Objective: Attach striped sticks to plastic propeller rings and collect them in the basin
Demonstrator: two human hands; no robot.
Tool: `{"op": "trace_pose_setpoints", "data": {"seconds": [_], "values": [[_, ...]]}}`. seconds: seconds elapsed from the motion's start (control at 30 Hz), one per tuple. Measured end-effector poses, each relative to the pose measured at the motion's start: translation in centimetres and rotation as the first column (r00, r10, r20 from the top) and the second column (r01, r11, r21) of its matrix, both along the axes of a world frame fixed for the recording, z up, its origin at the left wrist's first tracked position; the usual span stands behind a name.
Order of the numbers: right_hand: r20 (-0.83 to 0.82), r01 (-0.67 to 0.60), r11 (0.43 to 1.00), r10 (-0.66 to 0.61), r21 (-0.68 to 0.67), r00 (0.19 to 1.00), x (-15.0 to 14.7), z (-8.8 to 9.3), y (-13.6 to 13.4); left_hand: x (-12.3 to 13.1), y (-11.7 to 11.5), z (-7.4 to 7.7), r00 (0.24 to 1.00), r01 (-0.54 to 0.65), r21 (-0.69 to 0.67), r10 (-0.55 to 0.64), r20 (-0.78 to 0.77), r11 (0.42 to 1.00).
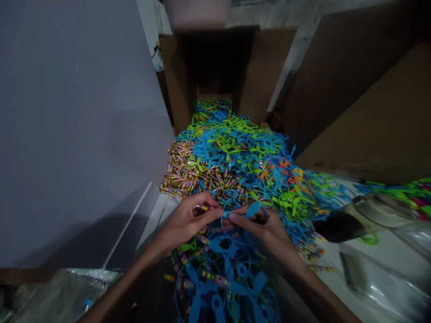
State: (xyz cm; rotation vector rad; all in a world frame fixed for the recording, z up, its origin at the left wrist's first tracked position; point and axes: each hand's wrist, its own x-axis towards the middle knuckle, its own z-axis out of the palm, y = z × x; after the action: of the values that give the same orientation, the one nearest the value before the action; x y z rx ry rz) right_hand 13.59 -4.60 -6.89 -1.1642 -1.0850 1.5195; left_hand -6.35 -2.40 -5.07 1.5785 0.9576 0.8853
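Near the middle of the view, my left hand (193, 215) pinches a thin stick with coloured bands (204, 207). Its fingertips meet those of my right hand (257, 222), which is closed on a blue plastic propeller piece (254, 208). Below both hands lies a heap of blue propellers (229, 260) with banded sticks among them. Beyond the hands, many pink and yellow banded sticks (180, 168) are piled on the left. A large pile of blue, green and orange propeller rings (242, 143) spreads behind and to the right.
An open cardboard box (269, 72) stands behind the pile. A large grey panel (77, 112) fills the left side. On the right are a cardboard sheet (377, 125), a dark-ended container (350, 220) and clear plastic bags (380, 278).
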Motion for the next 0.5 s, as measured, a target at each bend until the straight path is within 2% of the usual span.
{"op": "trace_pose_setpoints", "data": {"seconds": [0.07,0.13,0.17,0.2,0.27,0.3,0.33,0.4,0.5], "values": [[0.119,-0.106,0.993,0.099,0.056,0.988,1.4,0.6,0.1,-0.6,-0.4,0.8,0.998,0.06,0.0,-0.06,-0.036,0.998],[0.242,-0.27,0.955,0.236,0.119,0.941,3.3,1.5,0.4,-1.7,-0.6,1.3,0.984,0.164,-0.012,-0.165,-0.067,0.986],[0.301,-0.32,0.935,0.264,0.154,0.916,4.2,1.8,0.7,-2.4,-0.5,1.2,0.981,0.173,-0.004,-0.173,-0.091,0.985],[0.36,-0.329,0.925,0.246,0.189,0.9,4.9,2.1,1.2,-3.1,-0.2,0.8,0.983,0.129,0.024,-0.125,-0.133,0.991],[0.472,-0.231,0.937,0.084,0.263,0.878,6.0,2.1,2.5,-4.6,1.0,-1.0,0.951,-0.092,0.147,0.131,-0.281,0.985],[0.513,-0.164,0.94,-0.014,0.301,0.859,6.1,1.8,3.4,-5.2,1.9,-2.4,0.878,-0.202,0.235,0.282,-0.386,0.951],[0.541,-0.123,0.936,-0.081,0.33,0.837,6.0,1.3,4.5,-5.8,2.8,-3.8,0.782,-0.242,0.318,0.379,-0.495,0.917],[0.575,-0.133,0.917,-0.119,0.377,0.81,5.2,0.0,6.9,-6.4,4.7,-6.7,0.728,-0.246,0.342,0.405,-0.553,0.907],[0.595,-0.239,0.883,-0.056,0.405,0.802,2.8,-2.3,10.7,-6.2,6.4,-9.9,0.683,-0.205,0.343,0.385,-0.621,0.917]]}}
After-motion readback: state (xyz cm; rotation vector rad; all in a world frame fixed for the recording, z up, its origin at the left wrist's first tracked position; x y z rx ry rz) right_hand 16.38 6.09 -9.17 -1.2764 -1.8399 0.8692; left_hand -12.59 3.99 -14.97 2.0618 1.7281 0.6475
